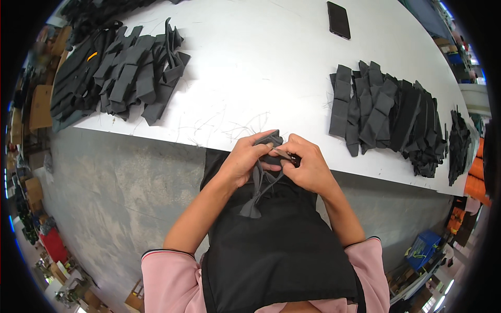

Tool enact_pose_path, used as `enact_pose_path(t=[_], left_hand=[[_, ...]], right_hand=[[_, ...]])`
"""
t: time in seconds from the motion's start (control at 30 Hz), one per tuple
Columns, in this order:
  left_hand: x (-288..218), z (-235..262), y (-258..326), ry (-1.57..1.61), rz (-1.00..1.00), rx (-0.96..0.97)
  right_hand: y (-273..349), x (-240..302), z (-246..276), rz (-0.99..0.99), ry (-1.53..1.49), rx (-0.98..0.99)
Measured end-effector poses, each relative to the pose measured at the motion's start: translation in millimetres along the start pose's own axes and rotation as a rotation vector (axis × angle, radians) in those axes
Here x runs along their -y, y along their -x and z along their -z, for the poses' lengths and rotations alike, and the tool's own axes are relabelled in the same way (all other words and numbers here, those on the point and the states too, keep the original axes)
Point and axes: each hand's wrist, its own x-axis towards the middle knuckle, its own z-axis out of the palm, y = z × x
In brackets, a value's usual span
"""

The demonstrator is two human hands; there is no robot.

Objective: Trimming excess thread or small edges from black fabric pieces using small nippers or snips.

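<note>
Both hands, left hand [244,159] and right hand [308,166], pinch a dark grey folded fabric strip [263,177] with closed fingers (small snips, seemingly), at the white tabletop [261,62] edge; trimming seems underway, demanding steady grip.

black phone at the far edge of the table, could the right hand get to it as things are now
Probably not right away: the right hand is pinching a small tool and, with the left hand, holds a dark fabric piece. The phone lies far across the white table, though nothing blocks the path.

white bench [261,68] | upper left: dark fabric pile [122,73] | right: dark strips pile [389,115] | top: phone [338,20] | centre: loose threads [229,125]
</note>
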Motion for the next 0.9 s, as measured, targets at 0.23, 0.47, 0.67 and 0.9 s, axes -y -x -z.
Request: enact_pose_path(t=[0.23,0.47,0.67,0.9], left_hand=[[3,0,-3,-0.013,-0.014,-0.062],[8,0,-8,0.036,-0.008,-0.070],[11,-6,-9,0.021,0.026,-0.061],[8,-2,-11,0.027,-0.059,-0.144]], right_hand=[[-2,13,-8,-0.038,0.244,-0.025],[-1,-8,-19,0.101,0.336,-0.136],[6,-6,-18,0.030,0.018,-0.192],[20,7,9,-0.007,-0.225,-0.093]])
